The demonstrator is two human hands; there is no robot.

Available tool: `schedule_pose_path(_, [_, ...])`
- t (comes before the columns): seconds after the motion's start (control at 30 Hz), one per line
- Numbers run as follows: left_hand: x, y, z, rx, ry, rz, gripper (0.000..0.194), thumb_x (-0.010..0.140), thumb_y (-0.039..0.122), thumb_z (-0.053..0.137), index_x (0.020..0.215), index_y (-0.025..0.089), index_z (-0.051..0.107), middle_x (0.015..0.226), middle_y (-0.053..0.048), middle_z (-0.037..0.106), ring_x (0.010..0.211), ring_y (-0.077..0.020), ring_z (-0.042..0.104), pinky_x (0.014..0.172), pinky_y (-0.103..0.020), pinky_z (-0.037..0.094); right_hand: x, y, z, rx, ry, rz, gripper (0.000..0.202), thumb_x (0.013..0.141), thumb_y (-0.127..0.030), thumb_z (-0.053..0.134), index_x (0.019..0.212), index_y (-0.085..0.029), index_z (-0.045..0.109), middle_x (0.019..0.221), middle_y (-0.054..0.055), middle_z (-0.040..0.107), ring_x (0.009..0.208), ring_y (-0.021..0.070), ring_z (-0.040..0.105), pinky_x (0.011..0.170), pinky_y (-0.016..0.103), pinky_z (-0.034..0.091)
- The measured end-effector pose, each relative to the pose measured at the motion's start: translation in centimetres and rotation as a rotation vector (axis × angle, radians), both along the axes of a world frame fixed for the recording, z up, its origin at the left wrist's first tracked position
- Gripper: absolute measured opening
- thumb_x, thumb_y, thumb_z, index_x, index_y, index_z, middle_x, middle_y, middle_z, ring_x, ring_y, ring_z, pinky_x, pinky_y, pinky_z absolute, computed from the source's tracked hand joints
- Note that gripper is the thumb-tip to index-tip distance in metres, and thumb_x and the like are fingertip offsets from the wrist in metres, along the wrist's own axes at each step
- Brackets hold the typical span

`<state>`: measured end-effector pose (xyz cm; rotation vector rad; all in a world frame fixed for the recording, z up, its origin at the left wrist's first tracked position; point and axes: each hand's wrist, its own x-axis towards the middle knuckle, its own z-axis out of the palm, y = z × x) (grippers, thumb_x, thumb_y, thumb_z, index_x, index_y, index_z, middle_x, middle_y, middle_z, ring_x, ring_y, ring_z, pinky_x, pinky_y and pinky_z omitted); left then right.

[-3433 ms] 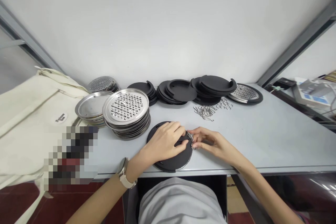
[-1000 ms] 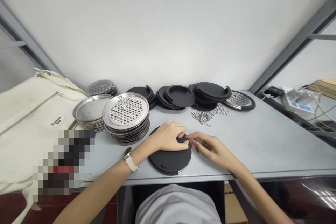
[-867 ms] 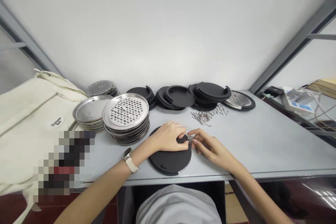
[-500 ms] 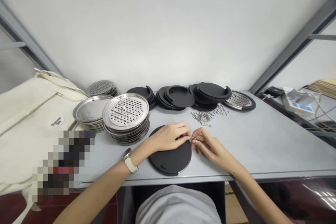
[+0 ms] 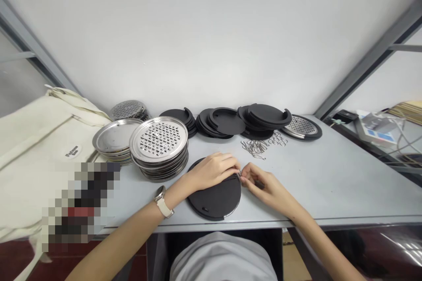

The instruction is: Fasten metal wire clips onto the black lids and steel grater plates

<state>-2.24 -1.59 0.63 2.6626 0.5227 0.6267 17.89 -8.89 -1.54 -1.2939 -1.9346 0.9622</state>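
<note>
Desk: gray, carries the lot; black disc in use lies flat near the front edge, under L hand.
Metal plates: tall stack, to the person's L of the disc, apart from it.
Spare black discs: piled at the back, by the wall.
Black disc: best pressed firmly to the desk, I'd say, so its rim can't skid w/ side force.
L hand: palm down across the disc's far half, fingers slanting to the rim, wrist low; grip loosely bent, can't tell if fingertips nip anything.
R hand: comes in from the R, wrist just off the desk, fingers curled; grip nearly closed, thumb + forefinger on the metal bit.
Wire hooks: loose pile beyond the hands.
Metal bit: thin, at the rim btwn both hands' fingertips; prob. best worked w/ small, straight pushes, no twisting. Detail too small to read.
</note>
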Motion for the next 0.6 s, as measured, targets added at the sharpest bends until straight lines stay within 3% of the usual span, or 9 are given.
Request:
schedule_pose_path(0.23, [0.08, -0.09, -0.05, -0.004, -0.021, 0.049, 0.009, 0.095, 0.022, 0.046, 0.096, 0.018, 0.055, 0.094, -0.002, 0.061, 0.090, -0.0153, 0.057, 0.084, -0.026, 0.042, -0.29, -0.04, 0.06, 0.022, -0.060, -0.002, 0.020, 0.096, -0.035, 0.042, 0.082, -0.021, 0.047, 0.064, -0.005, 0.042, 0.056, 0.0119, 0.037, 0.053, 0.023, 0.031])
schedule_pose_path(0.37, [-0.01, -0.18, -0.01, 0.041, -0.034, 0.131, 0.015, 0.089, 0.031, 0.057, 0.094, 0.018, 0.052, 0.092, -0.003, 0.059, 0.087, -0.0176, 0.056, 0.081, -0.029, 0.043, -0.30, -0.02, -0.15, 0.031, -0.074, 0.000, 0.017, 0.095, -0.029, 0.041, 0.080, -0.021, 0.045, 0.064, -0.005, 0.042, 0.056, 0.0115, 0.037, 0.053, 0.023, 0.030])
schedule_pose_path(0.47, [-0.05, -0.16, -0.02, 0.060, -0.002, 0.049, 0.028, 0.082, 0.037, 0.064, 0.097, 0.017, 0.052, 0.095, -0.004, 0.058, 0.089, -0.0199, 0.056, 0.082, -0.030, 0.044, -0.20, 0.03, -0.47, 0.046, -0.098, 0.003, 0.016, 0.094, -0.025, 0.042, 0.078, -0.021, 0.042, 0.064, -0.005, 0.042, 0.056, 0.0114, 0.036, 0.054, 0.022, 0.029])
schedule_pose_path(0.6, [0.05, -0.06, -0.14, 0.075, 0.030, -0.057, 0.018, 0.088, 0.027, 0.055, 0.103, 0.017, 0.052, 0.100, -0.007, 0.058, 0.096, -0.0212, 0.055, 0.087, -0.032, 0.043, -0.18, 0.09, -0.65, 0.056, -0.101, 0.004, 0.016, 0.095, -0.026, 0.040, 0.080, -0.021, 0.042, 0.068, -0.004, 0.046, 0.059, 0.0121, 0.041, 0.057, 0.023, 0.032])
